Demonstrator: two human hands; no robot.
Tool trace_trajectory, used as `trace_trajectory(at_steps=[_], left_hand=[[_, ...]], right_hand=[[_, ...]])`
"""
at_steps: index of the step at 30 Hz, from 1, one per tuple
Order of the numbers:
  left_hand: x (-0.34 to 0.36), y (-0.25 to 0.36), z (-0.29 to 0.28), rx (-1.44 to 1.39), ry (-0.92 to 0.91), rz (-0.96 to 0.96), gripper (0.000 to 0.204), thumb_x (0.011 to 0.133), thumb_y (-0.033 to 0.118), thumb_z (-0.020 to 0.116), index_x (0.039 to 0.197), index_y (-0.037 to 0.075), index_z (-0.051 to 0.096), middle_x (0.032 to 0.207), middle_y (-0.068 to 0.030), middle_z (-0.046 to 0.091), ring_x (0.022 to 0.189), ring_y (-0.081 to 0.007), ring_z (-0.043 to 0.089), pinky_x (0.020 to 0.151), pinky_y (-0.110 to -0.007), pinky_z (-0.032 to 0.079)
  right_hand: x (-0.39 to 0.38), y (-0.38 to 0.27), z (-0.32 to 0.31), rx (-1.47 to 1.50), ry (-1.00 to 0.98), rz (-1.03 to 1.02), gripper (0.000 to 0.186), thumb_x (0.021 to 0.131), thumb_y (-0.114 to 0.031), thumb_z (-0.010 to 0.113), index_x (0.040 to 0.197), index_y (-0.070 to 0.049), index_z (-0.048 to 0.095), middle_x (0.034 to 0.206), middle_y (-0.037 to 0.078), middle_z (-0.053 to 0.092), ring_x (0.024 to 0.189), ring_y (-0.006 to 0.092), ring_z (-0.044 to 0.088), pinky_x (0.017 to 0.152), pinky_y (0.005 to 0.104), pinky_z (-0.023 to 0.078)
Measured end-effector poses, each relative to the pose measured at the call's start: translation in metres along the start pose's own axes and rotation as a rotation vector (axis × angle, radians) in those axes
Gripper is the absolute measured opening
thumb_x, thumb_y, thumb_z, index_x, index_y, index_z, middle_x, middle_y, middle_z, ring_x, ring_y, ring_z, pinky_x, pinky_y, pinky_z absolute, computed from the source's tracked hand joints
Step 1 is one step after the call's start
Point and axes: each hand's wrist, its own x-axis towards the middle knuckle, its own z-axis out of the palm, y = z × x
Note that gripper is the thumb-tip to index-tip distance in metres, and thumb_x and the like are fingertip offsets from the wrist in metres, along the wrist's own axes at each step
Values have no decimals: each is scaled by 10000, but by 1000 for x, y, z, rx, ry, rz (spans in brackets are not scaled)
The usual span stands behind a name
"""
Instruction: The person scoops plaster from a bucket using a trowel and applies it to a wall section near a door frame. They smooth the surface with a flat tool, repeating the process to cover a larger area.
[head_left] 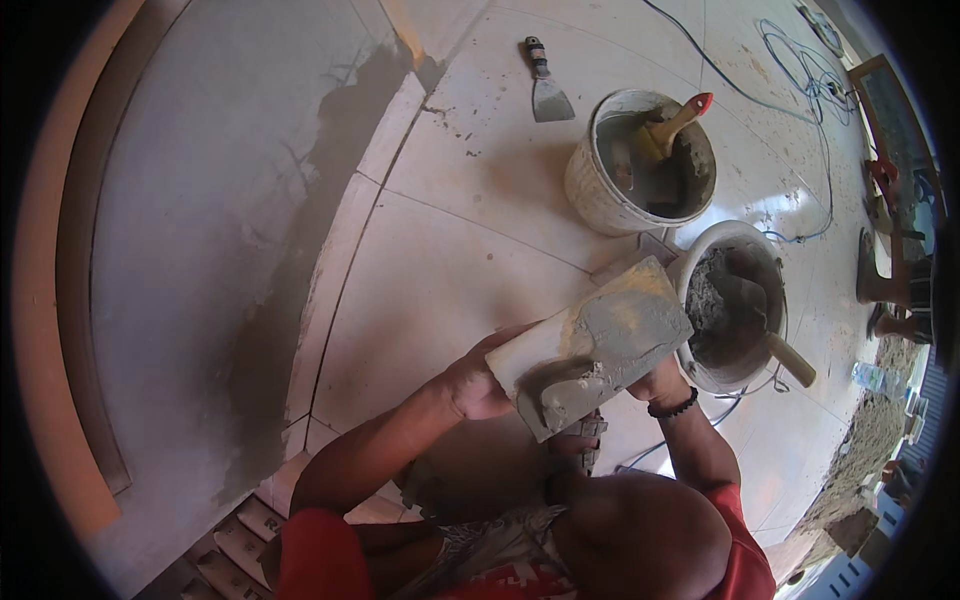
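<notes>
Both my hands hold a rectangular light tile strip [525, 362], tilted, its upper face spread with wet grey mortar [630, 325]. My left hand [478, 385] is closed around its left end, thumb side along the edge. My right hand [660, 380] grips its lower right edge, most of the fingers hidden beneath. A thicker lump of mortar [575, 398] lies near the strip's lower edge. Just right of the strip stands a bucket of mortar [733, 238], with a wooden-handled trowel [790, 360] resting in it.
Beyond stands a bucket of grey water [590, 185] holding a brush [683, 120]. A putty knife [545, 85] lies on the tiled floor. Tile skirting [330, 270] edges the mortar-patched wall [200, 230] at left. A cable [800, 70] and another person's legs [895, 290] are at right.
</notes>
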Motion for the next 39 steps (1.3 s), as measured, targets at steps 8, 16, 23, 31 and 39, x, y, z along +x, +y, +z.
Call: trace_trajectory(at_steps=[8, 16, 23, 31, 39], left_hand=[[-40, -24, -33, 120, 55, -189, 357, 910, 253, 577, 1196, 47, 517, 1136, -43, 584, 1048, -141, 560, 903, -336, 467], [-69, -34, -44, 202, 93, -292, 479, 881, 354, 609, 1239, 56, 495, 1190, -75, 574, 1131, -198, 534, 895, -385, 485], [-141, -18, -79, 194, 222, -214, 456, 956, 465, 434, 1190, 75, 459, 1125, -149, 594, 838, -201, 608, 636, -296, 476], [-275, -61, -97, 276, 673, 58, 291, 966, 338, 479, 1142, 107, 463, 1051, -161, 619, 703, -178, 611, 561, -269, 448], [-246, -152, -141, 214, 679, 283, 282, 941, 224, 534, 1186, 99, 471, 1050, -139, 622, 710, -154, 603, 565, -248, 471]], right_hand=[[18, -6, 26, -84, -565, 623, 451, 897, -436, 562, 965, 9, 595, 890, 56, 621, 876, 122, 585, 756, 253, 470], [7, 23, 53, -32, -688, 888, 423, 851, -334, 651, 1071, 11, 544, 1072, 59, 583, 974, 108, 557, 834, 246, 447], [14, 26, 63, 3, -679, 802, 493, 840, -128, 654, 1267, 51, 484, 1198, 116, 593, 1055, 172, 592, 911, 316, 477], [88, -54, 141, -394, -733, 650, 427, 858, -98, 633, 1240, 56, 521, 1162, 124, 615, 1033, 180, 606, 906, 328, 483], [131, 3, 182, -242, -833, 533, 420, 905, -101, 554, 1292, 48, 483, 1184, 121, 606, 1048, 175, 606, 912, 317, 491]])
